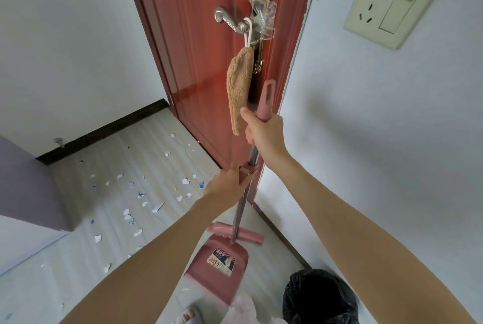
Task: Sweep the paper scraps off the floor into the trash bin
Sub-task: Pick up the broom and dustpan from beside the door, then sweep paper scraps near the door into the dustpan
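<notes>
My right hand [264, 135] grips the pink top of the broom handle [265, 100] near the red door. Lower down, my left hand [226, 185] grips the pink handle of the dustpan [218, 262], which stands upright next to the broom's metal pole [241, 208]. The broom head [235, 236] rests on the floor behind the dustpan. Several white and blue paper scraps [141, 195] lie scattered over the pale floor to the left. The trash bin [320, 297], lined with a black bag, stands at the bottom right.
The red door [203, 62] has a metal lever with a brown cloth [239, 88] hanging from it. A grey-purple piece of furniture [28, 187] stands at the left. The white wall at the right carries a socket panel [392, 7]. My sandalled foot [189, 317] shows at the bottom.
</notes>
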Demonstrator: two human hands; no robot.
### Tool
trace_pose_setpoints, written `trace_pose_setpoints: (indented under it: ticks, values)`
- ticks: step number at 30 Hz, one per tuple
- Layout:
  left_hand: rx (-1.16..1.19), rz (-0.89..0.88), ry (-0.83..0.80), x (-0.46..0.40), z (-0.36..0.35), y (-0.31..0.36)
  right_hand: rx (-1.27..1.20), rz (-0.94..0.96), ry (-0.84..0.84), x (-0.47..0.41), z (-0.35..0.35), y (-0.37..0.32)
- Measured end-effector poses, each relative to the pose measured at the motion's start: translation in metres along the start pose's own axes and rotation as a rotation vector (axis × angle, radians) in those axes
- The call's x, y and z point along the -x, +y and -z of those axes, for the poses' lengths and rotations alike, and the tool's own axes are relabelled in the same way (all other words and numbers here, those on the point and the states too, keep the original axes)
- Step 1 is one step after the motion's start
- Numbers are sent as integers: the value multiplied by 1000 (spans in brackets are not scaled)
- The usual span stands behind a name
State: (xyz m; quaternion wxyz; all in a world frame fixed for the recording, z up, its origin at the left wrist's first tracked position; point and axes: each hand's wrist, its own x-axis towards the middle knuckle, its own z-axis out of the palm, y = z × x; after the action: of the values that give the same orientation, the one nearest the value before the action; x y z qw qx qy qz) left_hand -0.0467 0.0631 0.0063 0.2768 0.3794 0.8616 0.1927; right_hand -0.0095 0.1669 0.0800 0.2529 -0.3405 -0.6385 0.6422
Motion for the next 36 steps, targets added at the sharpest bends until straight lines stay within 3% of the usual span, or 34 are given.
trace_pose_setpoints:
  ticks: [8,13,16,20,22,27,31,33,36]
  values:
    - [-97,-125,17,31,87,-38,-213,-18,-130,-6,-49,-50]
    - [29,113,99,54,119,-126,-279,52,-45,-16,-62,-78]
    - [146,291,192,62,121,-144,-93,-15,-158,-3,-98,-88]
    - [238,366,263,68,131,-152,690,-48,-345,23,-123,-81]
    - [287,397,260,72,139,-159,816,-95,-394,25,-126,-68]
    - [455,484,296,84,144,-181,345,-444,-533,22,-137,-49]
    - [494,554,328,87,147,-192,-281,-668,-434,20,-138,-43]
    - [461,560,363,89,147,-199,-336,-755,-411,19,-144,-42]
    - [446,534,500,94,149,-204,-178,-831,-383,15,-155,-31]
